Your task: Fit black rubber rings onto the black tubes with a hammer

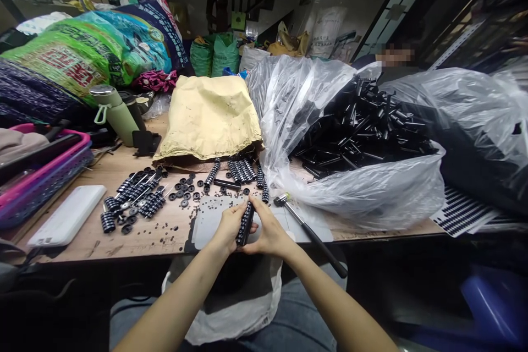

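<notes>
Between my two hands is a black cylinder (245,224) with white characters, tilted over the table's front edge. My left hand (229,226) is closed around its left side, and my right hand (267,230) grips it from the right, with fingers at its top and bottom ends. Under it lies a grey mat (206,220). A hammer (307,229) with a black handle rests just right of my right hand. Several similar lettered cylinders (242,170) stand beyond my hands, beside a plain black tube (227,183). More lettered pieces on thin rods (138,192) and small black discs (184,196) lie to the left.
A clear plastic bag (297,115) full of black parts (363,132) fills the right side. Behind are a yellow sack (210,115) and a green bottle (119,115). A white box (68,215) and pink basket (78,140) sit left. A person's arm (367,60) shows at the back.
</notes>
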Motion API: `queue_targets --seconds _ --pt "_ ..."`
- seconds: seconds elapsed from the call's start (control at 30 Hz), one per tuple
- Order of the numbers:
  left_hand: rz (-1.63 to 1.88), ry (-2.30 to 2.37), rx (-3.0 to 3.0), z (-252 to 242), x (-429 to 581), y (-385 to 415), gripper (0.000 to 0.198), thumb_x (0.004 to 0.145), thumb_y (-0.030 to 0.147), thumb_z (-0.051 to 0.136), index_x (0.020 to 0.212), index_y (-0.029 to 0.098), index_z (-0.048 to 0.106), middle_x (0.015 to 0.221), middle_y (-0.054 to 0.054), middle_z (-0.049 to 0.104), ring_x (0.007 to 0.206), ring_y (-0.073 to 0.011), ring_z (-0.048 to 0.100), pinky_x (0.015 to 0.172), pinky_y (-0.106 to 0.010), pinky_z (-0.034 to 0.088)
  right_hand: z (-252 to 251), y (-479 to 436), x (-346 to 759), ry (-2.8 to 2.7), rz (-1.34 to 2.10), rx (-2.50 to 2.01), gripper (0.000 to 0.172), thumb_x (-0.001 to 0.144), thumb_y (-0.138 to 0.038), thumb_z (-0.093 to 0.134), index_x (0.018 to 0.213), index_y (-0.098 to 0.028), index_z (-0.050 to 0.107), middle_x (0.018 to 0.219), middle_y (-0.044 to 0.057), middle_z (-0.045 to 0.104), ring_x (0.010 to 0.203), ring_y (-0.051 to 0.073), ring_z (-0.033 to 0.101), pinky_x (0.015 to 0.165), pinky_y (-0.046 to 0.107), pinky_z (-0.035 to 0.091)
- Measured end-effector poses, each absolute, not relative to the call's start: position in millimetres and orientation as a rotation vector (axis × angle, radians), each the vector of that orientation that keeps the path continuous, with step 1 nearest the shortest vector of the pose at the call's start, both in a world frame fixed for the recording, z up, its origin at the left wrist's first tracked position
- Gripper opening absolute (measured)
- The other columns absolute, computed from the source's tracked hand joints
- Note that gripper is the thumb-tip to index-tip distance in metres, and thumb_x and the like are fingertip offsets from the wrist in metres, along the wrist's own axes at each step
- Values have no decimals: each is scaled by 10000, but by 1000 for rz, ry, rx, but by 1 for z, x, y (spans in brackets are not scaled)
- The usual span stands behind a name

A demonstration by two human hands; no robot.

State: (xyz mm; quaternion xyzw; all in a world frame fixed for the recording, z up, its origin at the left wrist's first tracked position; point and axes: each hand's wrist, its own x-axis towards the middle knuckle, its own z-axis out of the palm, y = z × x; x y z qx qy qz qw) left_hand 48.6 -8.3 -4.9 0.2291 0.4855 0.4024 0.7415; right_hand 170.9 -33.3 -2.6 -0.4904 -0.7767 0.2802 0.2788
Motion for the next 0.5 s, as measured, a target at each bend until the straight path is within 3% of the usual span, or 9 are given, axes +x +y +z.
queue_targets --seconds 0.1,0.2,0.27,0.4,0.43,0.5 --pt "889 1097 703 -13 49 -11 298 784 396 483 871 126 574 559 -3 543 450 -121 548 477 -275 481 -7 -36 168 -2064 692 -1333 1102 434 -241 742 1360 -167 149 1335 133 304 1242 283 267 1031 421 264" --pt "996 1163 1328 -24 49 -20 317 800 318 453 1035 144 575 826 -79 587 725 -176 586 710 -361 484 -16 -38 164 -2049 584 -1392 1055 450 -244 724 1346 -150 174 1294 140 339 1197 286 309 1009 421 290" --pt "993 1219 1817 -31 48 -26 366 785 222 467 1141 159 525 954 -110 551 883 -208 535 799 -382 443 -23 -40 164 -2047 528 -1450 961 514 -230 685 1337 -151 195 1264 140 367 1170 276 337 987 417 313" --pt "684 1242 2440 -42 41 -27 417 785 63 395 1190 133 470 938 -127 551 865 -215 508 736 -360 436 -31 -50 190 -2076 356 -1607 855 610 -298 664 1325 -180 210 1237 126 405 1132 273 380 930 416 361" --pt "628 1214 2545 -44 37 -25 420 789 45 380 1191 135 463 942 -125 557 850 -210 512 722 -352 429 -32 -53 203 -2041 233 -1720 783 639 -333 654 1299 -178 262 1206 133 432 1104 283 403 905 427 372" --pt "590 1156 2718 -45 30 -20 401 807 53 375 1189 145 455 952 -117 567 845 -207 517 724 -355 404 -32 -61 233 -1903 -67 -2019 481 729 -372 582 1141 -165 444 1060 153 515 1001 302 465 819 438 398"
